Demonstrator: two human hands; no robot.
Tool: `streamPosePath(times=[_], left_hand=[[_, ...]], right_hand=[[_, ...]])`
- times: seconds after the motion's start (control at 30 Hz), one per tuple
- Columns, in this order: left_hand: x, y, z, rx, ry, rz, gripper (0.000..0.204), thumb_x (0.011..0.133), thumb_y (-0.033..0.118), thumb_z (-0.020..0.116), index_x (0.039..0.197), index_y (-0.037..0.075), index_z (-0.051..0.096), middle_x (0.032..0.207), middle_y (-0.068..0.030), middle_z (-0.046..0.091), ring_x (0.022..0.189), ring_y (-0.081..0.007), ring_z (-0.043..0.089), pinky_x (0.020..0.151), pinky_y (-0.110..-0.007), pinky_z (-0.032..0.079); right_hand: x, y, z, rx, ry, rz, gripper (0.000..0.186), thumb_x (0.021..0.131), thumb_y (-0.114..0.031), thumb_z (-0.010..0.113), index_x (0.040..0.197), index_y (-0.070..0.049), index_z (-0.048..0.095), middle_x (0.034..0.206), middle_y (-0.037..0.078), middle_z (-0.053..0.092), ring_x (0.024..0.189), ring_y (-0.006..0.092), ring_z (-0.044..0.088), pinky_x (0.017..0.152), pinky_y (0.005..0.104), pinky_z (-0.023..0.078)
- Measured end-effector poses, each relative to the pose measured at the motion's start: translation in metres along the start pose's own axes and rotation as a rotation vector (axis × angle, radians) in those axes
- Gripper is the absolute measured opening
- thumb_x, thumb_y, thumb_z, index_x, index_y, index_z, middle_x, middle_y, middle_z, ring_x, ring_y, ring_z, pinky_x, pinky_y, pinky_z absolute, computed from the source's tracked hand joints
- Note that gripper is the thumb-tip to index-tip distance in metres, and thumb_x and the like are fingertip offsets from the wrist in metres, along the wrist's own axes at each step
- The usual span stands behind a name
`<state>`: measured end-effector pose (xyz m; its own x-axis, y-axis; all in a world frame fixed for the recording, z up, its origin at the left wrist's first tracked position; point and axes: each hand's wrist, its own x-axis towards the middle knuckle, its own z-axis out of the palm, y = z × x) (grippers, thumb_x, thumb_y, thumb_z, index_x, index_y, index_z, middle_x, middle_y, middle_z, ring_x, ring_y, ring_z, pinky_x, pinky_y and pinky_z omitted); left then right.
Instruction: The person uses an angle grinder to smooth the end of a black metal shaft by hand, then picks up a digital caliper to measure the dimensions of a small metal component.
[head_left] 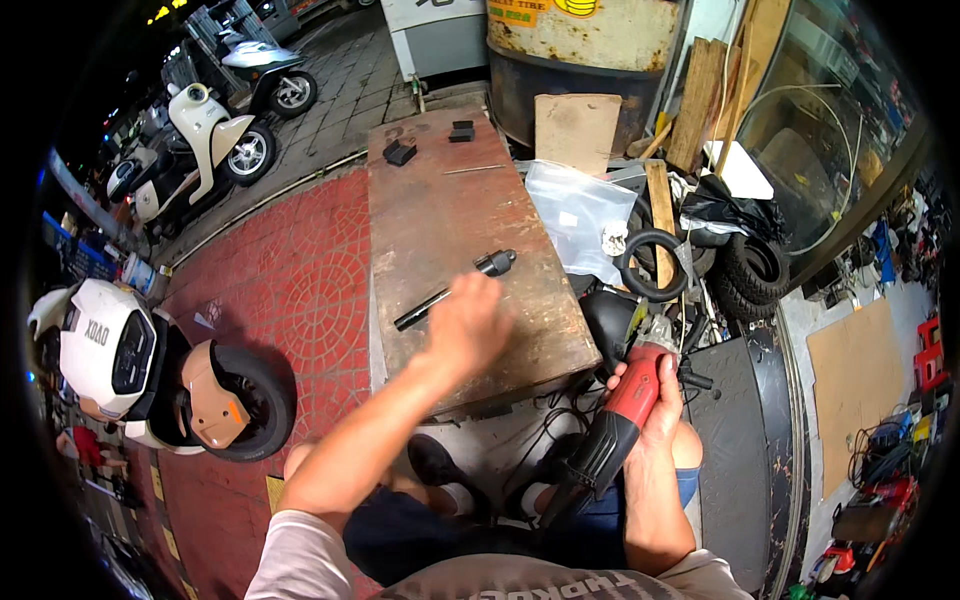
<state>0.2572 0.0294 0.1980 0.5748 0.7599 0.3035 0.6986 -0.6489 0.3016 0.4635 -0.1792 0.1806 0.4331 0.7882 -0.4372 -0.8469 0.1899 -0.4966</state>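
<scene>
My right hand (655, 398) is wrapped round the red body of an angle grinder (627, 402), its metal head (655, 332) pointing away from me. The grinder's black rear end slants down over my lap. Reaching over the worn wooden board (450, 210), my left hand (470, 325) covers the middle of a black rod-like metal part. The rod's thin end (418, 312) sticks out to the left, and a thicker black end (495, 263) with a rounded tip shows beyond my fingers. Blur and the hand's own back hide whether those fingers grip it.
Two small black blocks (400, 152) and a thin rod (475, 169) lie at the board's far end. To the right are a clear plastic bag (578, 215), a black rubber ring (650, 238) and tyres (748, 272). A rusty drum (560, 100) stands behind; scooters (110, 345) are parked left.
</scene>
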Motion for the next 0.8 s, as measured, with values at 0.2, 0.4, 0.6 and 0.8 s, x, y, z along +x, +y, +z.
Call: streamPosePath(times=[0.2, 0.4, 0.6, 0.8], left_hand=[[0.043, -0.04, 0.021, 0.235, -0.062, -0.032, 0.042, 0.095, 0.031, 0.079, 0.124, 0.002, 0.07, 0.118, -0.0205, 0.069, 0.115, -0.0408, 0.067, 0.094, -0.054, 0.058], [0.023, -0.041, 0.015, -0.148, 0.014, -0.056, 0.032, 0.102, 0.027, 0.074, 0.116, -0.002, 0.068, 0.106, -0.0191, 0.071, 0.101, -0.0344, 0.071, 0.089, -0.049, 0.058], [-0.073, -0.001, -0.064, -1.297, -0.016, -0.276, 0.041, 0.105, 0.027, 0.07, 0.135, 0.005, 0.053, 0.086, -0.0069, 0.062, 0.062, -0.0113, 0.055, 0.057, -0.027, 0.048], [-0.137, 0.011, -0.077, -1.861, -0.114, -0.292, 0.072, 0.104, 0.067, 0.064, 0.145, 0.008, 0.053, 0.075, -0.0005, 0.052, 0.054, -0.0123, 0.047, 0.053, -0.028, 0.042]], right_hand=[[0.0, 0.004, -0.012, -0.011, 0.0, -0.01, 0.057, 0.103, -0.054, 0.07, 0.129, -0.003, 0.063, 0.104, 0.015, 0.077, 0.086, 0.0297, 0.075, 0.071, 0.0429, 0.063], [0.001, 0.014, -0.004, -0.205, -0.072, -0.152, 0.047, 0.1, -0.031, 0.077, 0.133, 0.0, 0.062, 0.108, 0.018, 0.078, 0.089, 0.0305, 0.077, 0.078, 0.043, 0.064], [0.015, 0.019, 0.015, -0.255, -0.175, -0.009, 0.051, 0.096, -0.022, 0.08, 0.137, 0.0, 0.06, 0.111, 0.02, 0.077, 0.089, 0.0302, 0.077, 0.082, 0.0421, 0.064], [0.078, 0.048, 0.083, -0.304, -0.311, 0.168, 0.052, 0.098, -0.029, 0.078, 0.136, 0.001, 0.058, 0.114, 0.021, 0.077, 0.093, 0.0318, 0.077, 0.08, 0.0444, 0.065]])
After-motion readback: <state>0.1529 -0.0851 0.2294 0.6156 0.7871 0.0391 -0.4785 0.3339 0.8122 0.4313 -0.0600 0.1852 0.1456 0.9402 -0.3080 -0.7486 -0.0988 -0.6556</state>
